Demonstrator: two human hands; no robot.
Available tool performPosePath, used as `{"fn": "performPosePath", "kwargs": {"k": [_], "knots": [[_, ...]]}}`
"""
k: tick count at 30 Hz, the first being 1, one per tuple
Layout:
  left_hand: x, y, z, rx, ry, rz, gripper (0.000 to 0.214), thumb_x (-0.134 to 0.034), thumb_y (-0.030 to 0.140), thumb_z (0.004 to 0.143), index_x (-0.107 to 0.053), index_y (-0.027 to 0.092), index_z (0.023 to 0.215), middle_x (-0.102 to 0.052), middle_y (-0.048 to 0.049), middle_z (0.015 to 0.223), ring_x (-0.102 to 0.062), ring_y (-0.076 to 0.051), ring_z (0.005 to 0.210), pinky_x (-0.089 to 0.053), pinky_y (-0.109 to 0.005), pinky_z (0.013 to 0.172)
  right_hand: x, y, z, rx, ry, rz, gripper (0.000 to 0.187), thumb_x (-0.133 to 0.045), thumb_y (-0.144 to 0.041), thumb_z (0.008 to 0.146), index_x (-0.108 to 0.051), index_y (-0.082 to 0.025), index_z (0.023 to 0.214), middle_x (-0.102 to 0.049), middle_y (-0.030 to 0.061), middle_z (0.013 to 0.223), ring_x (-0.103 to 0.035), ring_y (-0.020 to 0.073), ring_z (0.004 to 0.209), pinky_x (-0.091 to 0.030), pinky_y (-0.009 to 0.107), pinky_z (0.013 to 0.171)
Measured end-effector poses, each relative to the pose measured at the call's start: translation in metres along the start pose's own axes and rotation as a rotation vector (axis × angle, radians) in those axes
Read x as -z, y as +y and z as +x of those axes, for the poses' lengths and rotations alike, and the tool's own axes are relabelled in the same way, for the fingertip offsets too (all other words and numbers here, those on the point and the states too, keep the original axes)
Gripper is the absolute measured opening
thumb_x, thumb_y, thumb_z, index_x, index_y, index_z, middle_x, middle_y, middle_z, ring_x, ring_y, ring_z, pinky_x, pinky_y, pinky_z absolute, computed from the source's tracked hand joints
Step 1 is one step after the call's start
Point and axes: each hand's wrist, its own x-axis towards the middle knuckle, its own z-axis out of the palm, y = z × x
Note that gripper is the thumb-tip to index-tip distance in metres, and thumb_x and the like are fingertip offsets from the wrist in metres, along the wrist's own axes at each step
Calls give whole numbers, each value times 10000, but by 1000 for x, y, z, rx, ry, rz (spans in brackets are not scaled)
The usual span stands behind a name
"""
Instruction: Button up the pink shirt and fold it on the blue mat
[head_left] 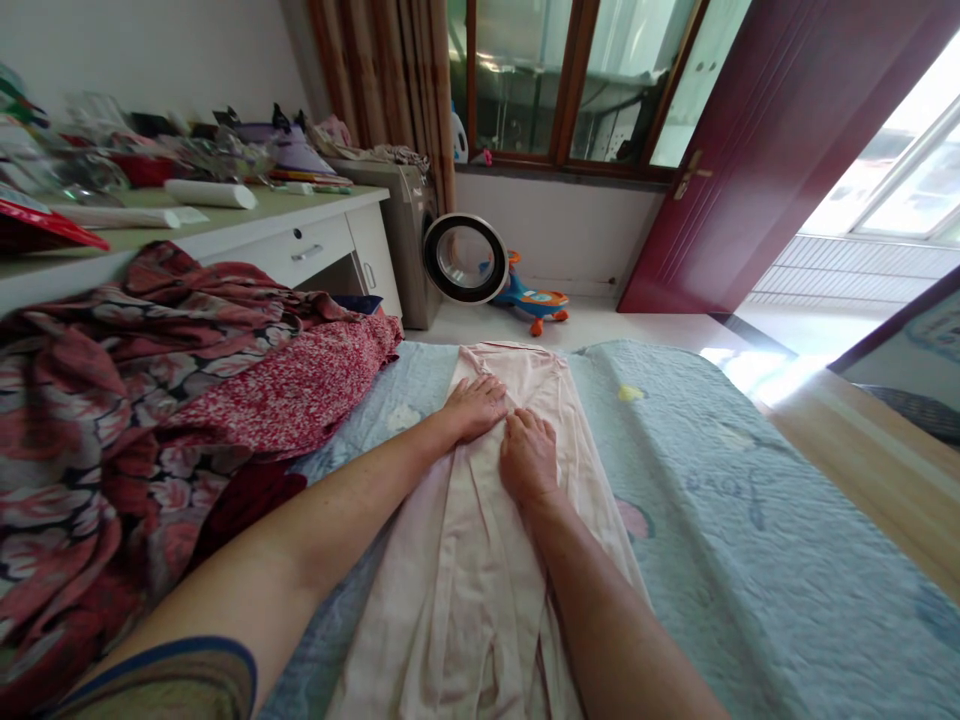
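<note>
Pale pink trousers [480, 540] lie lengthwise on the bed, their waist end far from me and the legs running toward me with long creases. My left hand [477, 408] rests flat on the upper part of the cloth, fingers stretched out. Just right of it, my right hand [529, 455] presses on the same trousers with its fingers curled down into the fabric. Its fingertips are partly hidden. Under the trousers is a light blue quilted bed cover [697, 520].
A heap of red patterned cloth [285, 400] lies to the left, beside a cluttered white desk [300, 245]. Beyond the bed stand a washing machine with its round door [466, 258] swung out and a blue-orange ride-on toy [536, 298]. A dark red door [720, 150] is at right.
</note>
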Motion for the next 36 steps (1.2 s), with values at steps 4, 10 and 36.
{"fn": "performPosePath", "kwargs": {"k": [4,10,36], "knots": [[1,-5,12,60,-50,-29,593,-291,496,992,-319,200,1506,-230,-120,1619,-188,-252,1496,-151,-537,1193,-3,1,1,74,-69,6,419,-348,-130,946,-593,-185,1280,-527,86,1435,-353,222,1396,-172,410,1154],[5,-3,13,97,-51,-67,609,-326,520,976,-317,220,1506,-212,-115,1625,-180,-257,1500,-191,-540,1182,-1,-3,1,95,-180,29,474,-303,-171,979,-466,-173,1424,-448,82,1511,-360,194,1405,-212,389,1157],[9,90,-127,121,37,-156,604,-388,405,961,-360,81,1470,-364,-195,1546,-301,-283,1454,-213,-447,1194,-1,7,5,-64,-76,340,373,-390,-170,905,-610,-172,1206,-656,97,1199,-571,195,1112,-377,314,1018]]}}
